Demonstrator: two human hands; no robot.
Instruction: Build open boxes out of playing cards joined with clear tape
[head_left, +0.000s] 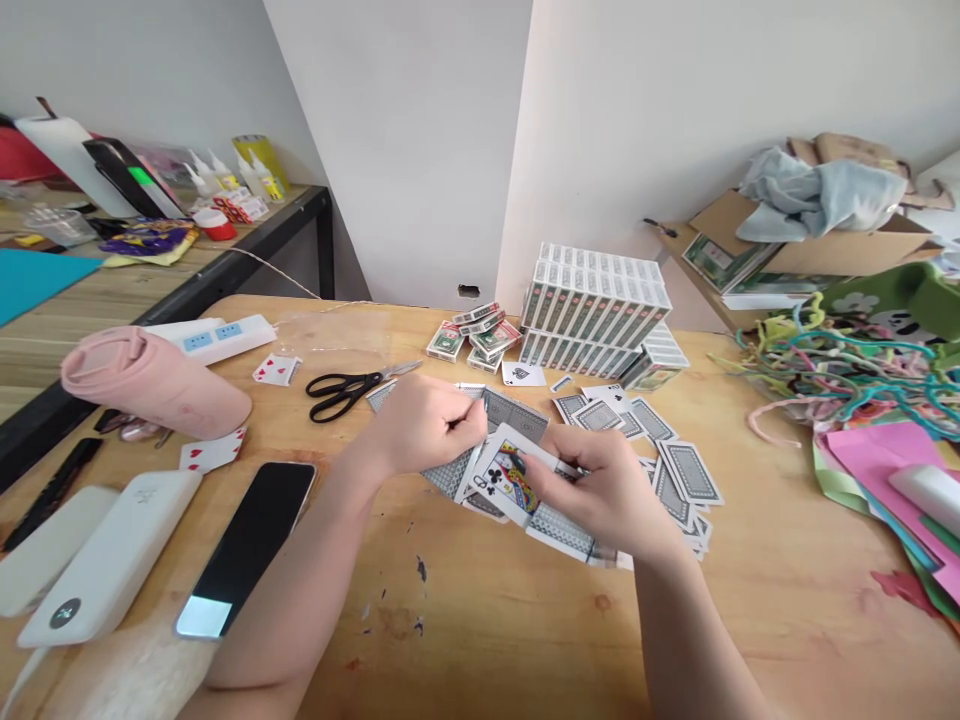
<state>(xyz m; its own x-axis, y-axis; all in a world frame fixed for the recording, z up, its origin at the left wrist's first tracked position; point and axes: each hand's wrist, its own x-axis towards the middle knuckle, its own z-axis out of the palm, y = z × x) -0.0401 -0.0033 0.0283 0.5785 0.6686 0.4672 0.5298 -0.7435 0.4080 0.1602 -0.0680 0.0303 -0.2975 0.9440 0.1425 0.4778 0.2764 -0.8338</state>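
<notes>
My right hand point(604, 485) is closed with its thumb on a queen of clubs playing card point(501, 478), face up and tilted. Beneath it, patterned card backs join or overlap in a larger piece; how they are fixed is hard to tell. My left hand point(435, 425) is closed at the far edge of the grey-backed cards point(517, 418), thumb and fingertips pinched near the upper edge. Its inner fingers are hidden. Several loose playing cards point(690, 472) lie face down just right of my right hand.
Stacked card boxes point(596, 295) and a small pile of packs point(480, 338) stand at the back. Black-handled scissors point(341, 392), a phone point(247, 545), a white power bank point(112, 560) and a rolled pink cloth point(157, 380) lie left. Tangled yarn point(877, 370) lies right.
</notes>
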